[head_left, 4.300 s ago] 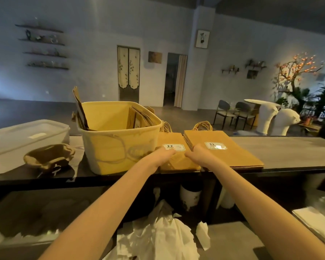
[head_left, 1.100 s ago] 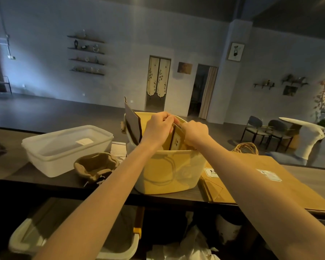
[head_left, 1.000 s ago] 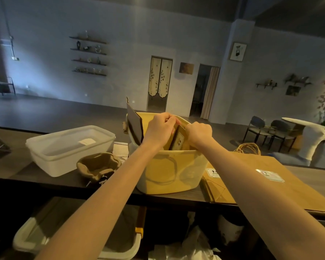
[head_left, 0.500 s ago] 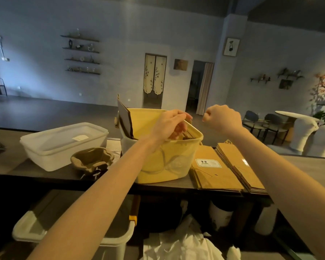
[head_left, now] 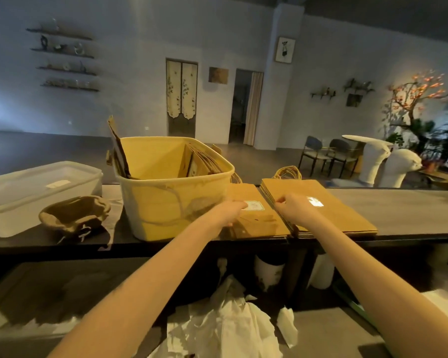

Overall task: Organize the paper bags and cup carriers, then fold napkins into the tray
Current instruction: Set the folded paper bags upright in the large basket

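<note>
Paper bags (head_left: 199, 162) are stood upright in the yellow bin (head_left: 176, 200). Two flat bag stacks (head_left: 259, 218) lie on the surface, handles pointed away. The left hand (head_left: 228, 211) is laid on the nearer stack; the right hand (head_left: 294, 209) pinches the other stack's edge, its fingertips hidden.

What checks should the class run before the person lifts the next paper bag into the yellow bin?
1. Left hand on the left bag stack: ok.
2. Right hand at the right stack edge: ok.
3. Only one bag pinched: cannot tell.
4. Bin has free space: ok.
5. Bags in bin standing upright: not ok, leaning.
6. Bin steady on counter: ok.
</note>
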`<state>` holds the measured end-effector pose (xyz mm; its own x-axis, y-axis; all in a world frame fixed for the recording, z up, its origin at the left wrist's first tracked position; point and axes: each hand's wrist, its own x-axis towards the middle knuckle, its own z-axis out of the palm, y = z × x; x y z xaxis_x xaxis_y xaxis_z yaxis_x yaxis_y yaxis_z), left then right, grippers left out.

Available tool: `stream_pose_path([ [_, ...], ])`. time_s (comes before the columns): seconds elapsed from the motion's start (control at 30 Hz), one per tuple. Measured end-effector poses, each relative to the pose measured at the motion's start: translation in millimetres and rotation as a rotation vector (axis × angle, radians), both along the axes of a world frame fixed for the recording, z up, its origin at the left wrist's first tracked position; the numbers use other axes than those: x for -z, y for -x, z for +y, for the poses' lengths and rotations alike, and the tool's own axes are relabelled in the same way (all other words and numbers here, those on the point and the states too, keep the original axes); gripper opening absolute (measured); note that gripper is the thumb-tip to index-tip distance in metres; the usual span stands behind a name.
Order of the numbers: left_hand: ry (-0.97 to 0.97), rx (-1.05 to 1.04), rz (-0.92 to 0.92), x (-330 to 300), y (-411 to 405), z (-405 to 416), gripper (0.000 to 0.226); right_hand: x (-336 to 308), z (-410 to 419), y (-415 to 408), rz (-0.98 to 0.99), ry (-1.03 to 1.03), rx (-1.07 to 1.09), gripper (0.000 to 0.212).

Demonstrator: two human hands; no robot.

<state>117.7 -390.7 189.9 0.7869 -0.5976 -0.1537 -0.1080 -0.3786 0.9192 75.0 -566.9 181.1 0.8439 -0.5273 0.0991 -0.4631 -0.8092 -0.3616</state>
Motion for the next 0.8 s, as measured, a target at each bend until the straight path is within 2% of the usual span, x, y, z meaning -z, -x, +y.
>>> stream_pose_path([
  [0.13,-0.035,-0.065,-0.02,8.0,1.5,-8.2,0.043,11.8,1.8,-1.7,0.018,-0.012,0.036,0.034],
  [0.37,0.001,-0.135,0.169,16.2,-4.1,-12.8,0.053,16.1,8.0,-9.5,0.039,-0.247,0.064,0.037],
  [0.57,0.155,-0.189,0.331,25.9,-17.9,-12.1,0.059,13.9,16.1,-3.1,0.022,-0.438,0.097,0.049],
  [0.67,0.211,-0.232,0.306,28.7,-18.2,-17.6,0.051,14.1,15.9,2.4,0.002,-0.462,0.136,0.044],
  [0.8,0.199,-0.31,0.219,31.1,-19.2,-28.7,0.052,6.3,18.6,12.8,-0.008,-0.575,0.191,0.05],
])
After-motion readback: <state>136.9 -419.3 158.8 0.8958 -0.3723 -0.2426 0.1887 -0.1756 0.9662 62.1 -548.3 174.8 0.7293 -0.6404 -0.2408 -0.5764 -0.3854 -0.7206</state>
